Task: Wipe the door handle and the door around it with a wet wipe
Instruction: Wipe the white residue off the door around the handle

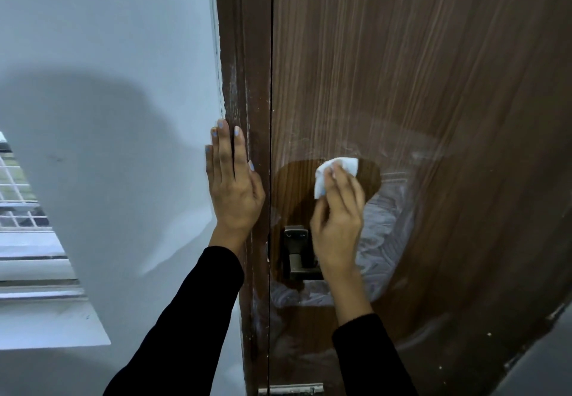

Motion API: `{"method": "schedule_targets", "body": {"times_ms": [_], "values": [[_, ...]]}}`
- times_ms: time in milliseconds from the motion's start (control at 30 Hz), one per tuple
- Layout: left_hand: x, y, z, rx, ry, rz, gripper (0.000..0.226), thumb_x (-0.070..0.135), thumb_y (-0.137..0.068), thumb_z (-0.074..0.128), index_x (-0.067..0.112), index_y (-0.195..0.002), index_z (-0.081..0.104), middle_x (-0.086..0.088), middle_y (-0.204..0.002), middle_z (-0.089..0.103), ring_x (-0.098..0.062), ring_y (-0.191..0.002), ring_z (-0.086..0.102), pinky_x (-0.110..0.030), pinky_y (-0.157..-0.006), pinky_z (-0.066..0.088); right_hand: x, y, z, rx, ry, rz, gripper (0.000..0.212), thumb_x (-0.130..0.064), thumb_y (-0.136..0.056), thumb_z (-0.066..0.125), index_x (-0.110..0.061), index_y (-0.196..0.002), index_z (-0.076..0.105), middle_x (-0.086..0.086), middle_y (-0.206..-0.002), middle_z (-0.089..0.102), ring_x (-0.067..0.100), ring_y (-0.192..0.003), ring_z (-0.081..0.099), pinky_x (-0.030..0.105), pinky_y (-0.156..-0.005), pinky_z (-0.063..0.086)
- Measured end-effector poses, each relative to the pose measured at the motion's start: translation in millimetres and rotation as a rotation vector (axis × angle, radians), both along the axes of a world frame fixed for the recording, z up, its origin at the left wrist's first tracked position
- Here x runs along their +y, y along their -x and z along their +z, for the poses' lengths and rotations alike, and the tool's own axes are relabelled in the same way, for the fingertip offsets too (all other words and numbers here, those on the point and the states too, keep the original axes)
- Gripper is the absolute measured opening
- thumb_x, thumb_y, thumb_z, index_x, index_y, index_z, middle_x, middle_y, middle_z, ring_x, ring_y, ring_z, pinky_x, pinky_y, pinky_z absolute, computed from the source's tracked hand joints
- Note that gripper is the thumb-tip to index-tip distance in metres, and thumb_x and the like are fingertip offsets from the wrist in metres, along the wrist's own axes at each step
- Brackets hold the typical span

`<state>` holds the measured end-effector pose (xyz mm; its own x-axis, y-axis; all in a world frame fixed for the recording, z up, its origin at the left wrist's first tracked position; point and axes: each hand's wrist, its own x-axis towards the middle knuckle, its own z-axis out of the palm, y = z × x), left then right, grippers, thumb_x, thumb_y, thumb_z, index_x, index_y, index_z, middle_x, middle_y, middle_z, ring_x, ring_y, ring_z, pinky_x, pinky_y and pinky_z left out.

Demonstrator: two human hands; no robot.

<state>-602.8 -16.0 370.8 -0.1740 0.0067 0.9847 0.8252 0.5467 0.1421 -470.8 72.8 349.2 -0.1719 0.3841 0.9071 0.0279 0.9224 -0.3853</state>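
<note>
Pressing the folded white wet wipe (pixel 335 176) flat against the brown wood-grain door (pixel 433 86), my right hand (pixel 339 219) has its fingers curled closed around the wipe, pinching it against the panel. The wipe sits just above the metal door handle (pixel 297 255), near the door's left edge, and my right wrist crosses in front of the handle's right part, so I cannot see that end of it. Around the wipe the wood shows a darker, clean patch; a pale, streaky film rings it, running down the right side of the handle and under it, with thin whitish streaks rising toward the door's top.

My left hand (pixel 233 188) lies open, fingers straight and together, palm flat on the seam where the white wall (pixel 108 86) meets the dark door frame (pixel 244 55). It grips nothing. Both arms wear black sleeves (pixel 185 327).

At the wall's far left edge a window with a white grille (pixel 18 191) shows, with a white sill (pixel 52 318) below it. A small metal latch (pixel 291 389) sits at the bottom of the view, at the door's left edge.
</note>
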Motion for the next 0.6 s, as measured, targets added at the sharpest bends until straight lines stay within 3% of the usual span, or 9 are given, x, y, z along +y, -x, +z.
{"method": "schedule_targets", "body": {"times_ms": [133,267,333,433,533,600], "values": [[0.6,-0.7,-0.2,-0.008,-0.001,0.0,0.061,0.005,-0.091,0.043,0.005,-0.147,0.019,-0.024,-0.151,0.026,-0.031,-0.143,0.017,-0.034,-0.121,0.008,5.1,-8.0,-9.6,0.044,0.087,-0.045,0.041,-0.002,-0.086,0.047,0.001,-0.126,0.052,0.013,-0.134,0.052,0.029,-0.125,0.041,0.034,-0.105,0.037],[-0.4,0.1,0.0,-0.012,0.003,0.004,0.062,0.005,-0.091,0.044,0.005,-0.147,0.018,-0.024,-0.151,0.026,-0.031,-0.144,0.016,-0.034,-0.121,0.009,1.2,-3.0,3.8,0.014,0.058,-0.001,0.042,-0.006,-0.088,0.042,0.001,-0.129,0.051,0.013,-0.136,0.05,0.026,-0.128,0.037,0.022,-0.11,0.028],[-0.5,-0.5,-0.5,-0.013,0.006,0.011,0.061,0.005,-0.091,0.043,0.004,-0.147,0.018,-0.024,-0.151,0.026,-0.031,-0.144,0.016,-0.035,-0.12,0.009,-5.2,-5.8,-8.1,-0.05,0.01,0.038,0.042,-0.008,-0.089,0.043,0.001,-0.129,0.051,0.013,-0.135,0.051,0.024,-0.127,0.038,0.03,-0.108,0.033],[0.4,-1.3,-0.5,-0.012,0.006,0.012,0.06,0.005,-0.091,0.043,0.003,-0.147,0.019,-0.025,-0.152,0.025,-0.031,-0.144,0.016,-0.035,-0.121,0.009,0.7,-15.0,-25.4,-0.045,0.105,-0.007,0.043,-0.012,-0.089,0.042,0.001,-0.13,0.049,0.014,-0.137,0.048,0.03,-0.128,0.039,0.041,-0.106,0.037],[0.3,-2.6,-3.6,-0.014,0.003,0.004,0.058,0.004,-0.093,0.042,0.003,-0.146,0.02,-0.025,-0.151,0.026,-0.032,-0.144,0.016,-0.035,-0.121,0.008,2.4,-15.7,-26.6,-0.085,0.103,0.015,0.041,-0.01,-0.09,0.047,0.001,-0.129,0.049,0.015,-0.137,0.049,0.031,-0.128,0.039,0.031,-0.109,0.029],[0.3,-3.8,-8.7,-0.022,0.002,0.002,0.056,0.005,-0.094,0.04,0.003,-0.146,0.019,-0.026,-0.151,0.026,-0.033,-0.143,0.017,-0.035,-0.121,0.009,1.1,-19.9,-35.0,-0.133,0.037,0.048,0.039,-0.009,-0.089,0.046,0.003,-0.126,0.052,0.015,-0.134,0.052,0.03,-0.125,0.044,0.033,-0.108,0.033]]}}
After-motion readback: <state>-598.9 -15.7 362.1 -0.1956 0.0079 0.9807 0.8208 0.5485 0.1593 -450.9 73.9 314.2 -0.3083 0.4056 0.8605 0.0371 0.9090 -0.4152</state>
